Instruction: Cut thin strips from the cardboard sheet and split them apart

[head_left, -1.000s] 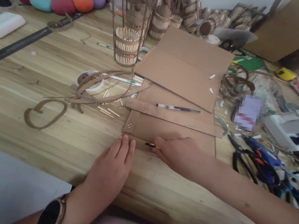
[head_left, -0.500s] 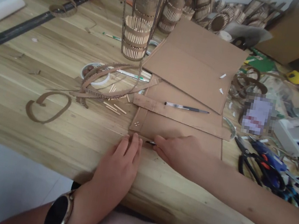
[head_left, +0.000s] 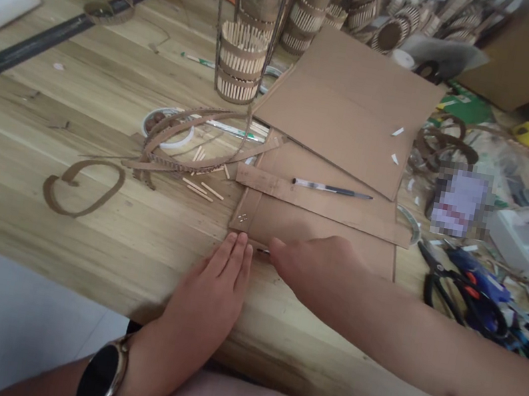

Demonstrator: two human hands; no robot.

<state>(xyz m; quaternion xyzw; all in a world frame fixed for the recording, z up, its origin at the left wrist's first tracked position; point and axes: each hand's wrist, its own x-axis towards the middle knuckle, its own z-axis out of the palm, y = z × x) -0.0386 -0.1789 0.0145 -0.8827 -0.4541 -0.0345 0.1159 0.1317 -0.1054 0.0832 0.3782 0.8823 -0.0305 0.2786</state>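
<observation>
My left hand (head_left: 211,290) lies flat, fingers stretched out, with its tips at the lower left edge of the cardboard sheet (head_left: 290,226). A little to the right, my right hand (head_left: 314,267) is closed around a thin tool with a dark tip (head_left: 263,251); most of that tool is hidden, so its kind cannot be told. The tip points left along the cardboard's near edge. Across the sheet runs a cardboard strip (head_left: 266,185), and a pen (head_left: 331,189) rests on it. Another cardboard sheet (head_left: 346,103) overlaps the far side.
Left of the cardboard are short wooden sticks (head_left: 197,190), curled cardboard strips (head_left: 88,189) and a tape roll (head_left: 147,128). Behind stands a small stick basket (head_left: 241,62). Scissors (head_left: 448,283) and a blue glue gun (head_left: 479,274) lie at the right.
The right hand and its tool have shifted very slightly left along the cardboard edge. The left hand stays in place, its fingers a little closer together. The view has moved slightly.
</observation>
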